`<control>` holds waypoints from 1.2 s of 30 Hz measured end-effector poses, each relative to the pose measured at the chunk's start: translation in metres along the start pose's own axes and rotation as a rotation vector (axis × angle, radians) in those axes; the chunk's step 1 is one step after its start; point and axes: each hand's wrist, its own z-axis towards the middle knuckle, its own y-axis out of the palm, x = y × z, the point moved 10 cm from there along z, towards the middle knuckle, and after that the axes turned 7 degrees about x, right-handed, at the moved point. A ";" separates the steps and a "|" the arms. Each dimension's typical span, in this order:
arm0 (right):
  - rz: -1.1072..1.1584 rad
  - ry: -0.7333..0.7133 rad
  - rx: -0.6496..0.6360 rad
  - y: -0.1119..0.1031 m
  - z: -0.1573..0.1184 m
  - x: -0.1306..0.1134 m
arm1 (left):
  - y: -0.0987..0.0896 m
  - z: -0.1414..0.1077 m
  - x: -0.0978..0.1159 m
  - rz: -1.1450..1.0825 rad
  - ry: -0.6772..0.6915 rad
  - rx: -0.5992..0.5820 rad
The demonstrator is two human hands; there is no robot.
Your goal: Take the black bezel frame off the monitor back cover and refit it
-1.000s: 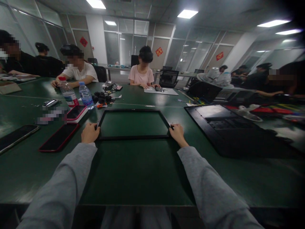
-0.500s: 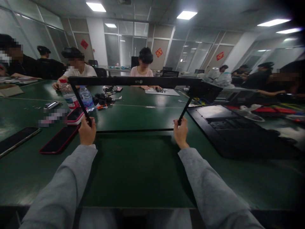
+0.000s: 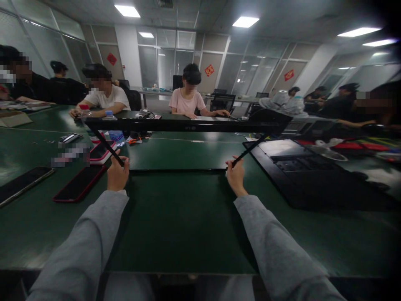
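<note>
A thin black rectangular frame [image 3: 175, 125] is held up over the green table [image 3: 188, 234], tilted, its wide bar away from me and its thin edge near me. My left hand [image 3: 118, 172] is closed round the frame's near left corner. At the near right corner my right hand [image 3: 235, 175] pinches the side bar. The middle of the frame is open, and the tabletop shows through it. A dark piece rises at the frame's far right corner.
Phones [image 3: 79, 183] and two bottles [image 3: 115, 133] stand or lie on the left. A large black panel [image 3: 300, 175] lies on the right, with cables beyond. Across the table sits a person in pink [image 3: 188, 100]; other people sit around.
The frame's far bar has dropped lower and tilted toward flat. Both hands still hold the near corners and have shifted slightly. The person across has moved an arm out to the side.
</note>
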 end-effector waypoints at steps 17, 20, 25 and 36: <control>0.014 0.083 -0.001 0.003 0.004 0.022 | 0.039 -0.009 -0.017 0.146 -0.014 -0.340; -0.001 0.063 -0.005 0.001 0.003 0.014 | 0.022 -0.003 -0.009 0.208 -0.009 -0.242; -0.009 0.046 -0.029 0.001 0.000 0.006 | 0.004 -0.001 0.001 0.342 -0.065 -0.190; 0.033 0.257 -0.181 0.024 -0.002 0.050 | 0.022 -0.012 -0.033 0.337 -0.221 -0.362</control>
